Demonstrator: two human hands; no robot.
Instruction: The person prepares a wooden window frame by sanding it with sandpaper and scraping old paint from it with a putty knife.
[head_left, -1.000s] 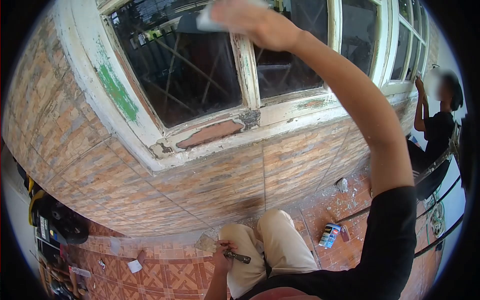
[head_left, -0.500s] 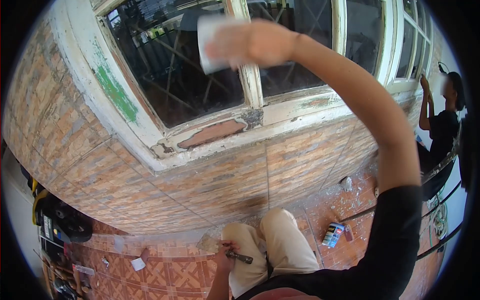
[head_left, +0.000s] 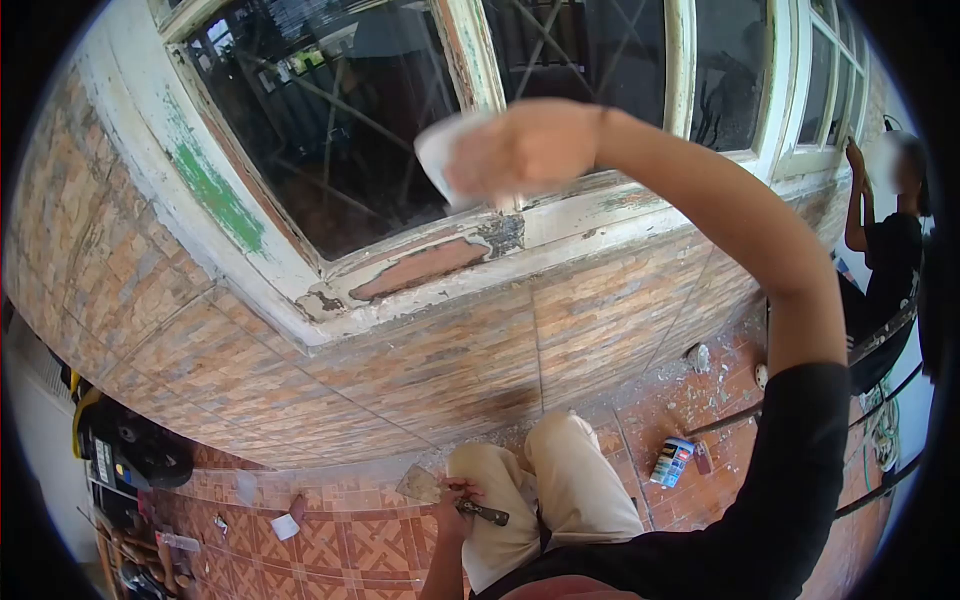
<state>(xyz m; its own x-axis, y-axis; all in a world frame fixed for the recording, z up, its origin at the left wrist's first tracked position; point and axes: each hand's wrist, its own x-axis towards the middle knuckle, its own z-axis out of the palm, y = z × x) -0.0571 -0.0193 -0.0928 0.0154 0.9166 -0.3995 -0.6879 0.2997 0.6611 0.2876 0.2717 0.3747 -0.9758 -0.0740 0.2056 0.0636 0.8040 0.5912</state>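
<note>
At window: one white sheet [head_left: 440, 152].

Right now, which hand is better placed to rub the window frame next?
Probably the right hand: raised near the window frame, it holds a white pad; the left hand holds a scraper low, far from it.

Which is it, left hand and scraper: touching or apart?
Touching: the head view shows the left hand gripping the scraper near its blade.
</note>
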